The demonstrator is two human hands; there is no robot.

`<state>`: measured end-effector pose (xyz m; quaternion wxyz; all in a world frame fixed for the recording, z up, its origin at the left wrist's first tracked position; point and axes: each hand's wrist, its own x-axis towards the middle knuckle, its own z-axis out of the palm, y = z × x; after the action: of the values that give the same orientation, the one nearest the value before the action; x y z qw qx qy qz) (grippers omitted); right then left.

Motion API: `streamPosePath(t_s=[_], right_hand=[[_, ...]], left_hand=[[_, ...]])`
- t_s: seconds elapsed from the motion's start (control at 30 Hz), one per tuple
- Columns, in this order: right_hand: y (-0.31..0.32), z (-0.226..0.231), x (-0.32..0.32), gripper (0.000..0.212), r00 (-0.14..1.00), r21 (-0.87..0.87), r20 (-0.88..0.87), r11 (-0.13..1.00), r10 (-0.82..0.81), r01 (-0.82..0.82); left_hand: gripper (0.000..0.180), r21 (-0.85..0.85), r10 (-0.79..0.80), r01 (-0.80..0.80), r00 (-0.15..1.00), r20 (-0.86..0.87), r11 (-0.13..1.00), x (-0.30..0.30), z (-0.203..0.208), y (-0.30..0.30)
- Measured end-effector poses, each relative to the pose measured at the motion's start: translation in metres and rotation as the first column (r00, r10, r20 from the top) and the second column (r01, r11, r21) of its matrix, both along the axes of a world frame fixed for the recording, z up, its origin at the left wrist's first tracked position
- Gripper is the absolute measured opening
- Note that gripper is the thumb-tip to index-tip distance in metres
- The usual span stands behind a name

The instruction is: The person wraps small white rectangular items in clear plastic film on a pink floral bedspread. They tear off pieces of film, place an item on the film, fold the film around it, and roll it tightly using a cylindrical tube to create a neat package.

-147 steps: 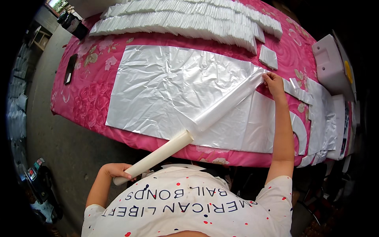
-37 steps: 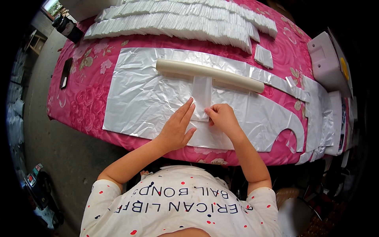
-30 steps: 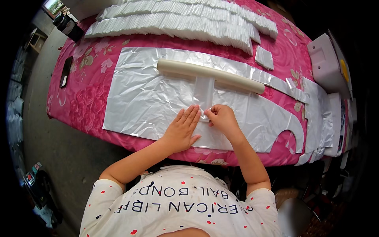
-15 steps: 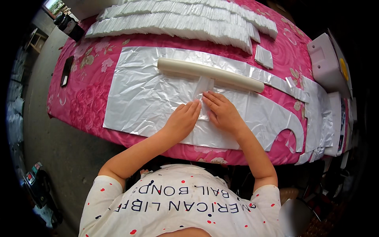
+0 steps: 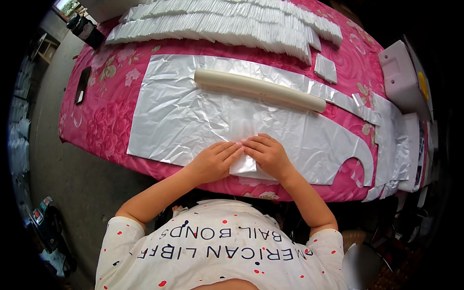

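A narrow folded strip of clear plastic [image 5: 242, 118], seemingly a thin bag, lies on a broad stack of silvery-white plastic sheets [image 5: 169, 121]. My left hand [image 5: 220, 159] rests on the strip from the left, fingers stretched flat. From the right, my right hand [image 5: 266, 154] lies on it too, fingertips meeting those of the left. The strip's lower end [image 5: 243, 166] shows between my palms, near the table's front edge. Just beyond the strip, a long cream-coloured roller or tube [image 5: 261, 90] lies slantwise on the sheets.
Rows of folded white plastic packets [image 5: 217, 34] stretch along the far side, with a small separate pile [image 5: 326, 68] nearby. A pink floral cloth [image 5: 108, 121] covers the table. At left are a dark phone-like object [image 5: 83, 85] and a black bottle [image 5: 86, 31]; at right, a white box [image 5: 403, 72].
Both hands have slid toward me along the plastic strip, away from the roller. More of the strip now shows flat beyond my fingers, and its near end shows between my palms.
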<state>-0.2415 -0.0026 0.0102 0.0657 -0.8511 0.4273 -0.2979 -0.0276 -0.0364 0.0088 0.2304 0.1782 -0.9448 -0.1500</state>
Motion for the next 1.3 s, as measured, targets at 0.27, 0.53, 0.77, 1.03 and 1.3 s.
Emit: streamPosePath(t_s=[0.27,0.53,0.77,1.03,1.3], right_hand=[[0.003,0.0,-0.003,0.027,0.998,0.019,0.038,0.998,-0.058,0.057],[-0.015,0.014,0.005,0.014,0.858,0.598,0.192,0.75,-0.477,0.283],[-0.048,0.028,0.002,0.026,0.824,0.888,0.016,0.387,-0.567,0.249],[-0.06,0.022,-0.005,0.026,0.814,0.935,0.05,0.313,-0.579,0.165],[-0.063,0.021,-0.003,0.024,0.797,0.947,0.056,0.285,-0.601,0.148]], left_hand=[[0.047,0.041,0.074,-0.072,0.996,-0.053,0.997,0.003,-0.006,0.002],[0.054,0.545,0.433,-0.385,0.9,0.043,0.745,-0.014,0.004,-0.014],[0.068,0.728,0.596,-0.479,0.794,0.122,0.49,-0.023,0.01,-0.038],[0.065,0.096,0.346,-0.335,0.93,-0.125,0.937,-0.021,0.002,-0.031],[0.093,0.061,0.352,-0.372,0.912,0.213,0.926,-0.051,-0.017,-0.026]])
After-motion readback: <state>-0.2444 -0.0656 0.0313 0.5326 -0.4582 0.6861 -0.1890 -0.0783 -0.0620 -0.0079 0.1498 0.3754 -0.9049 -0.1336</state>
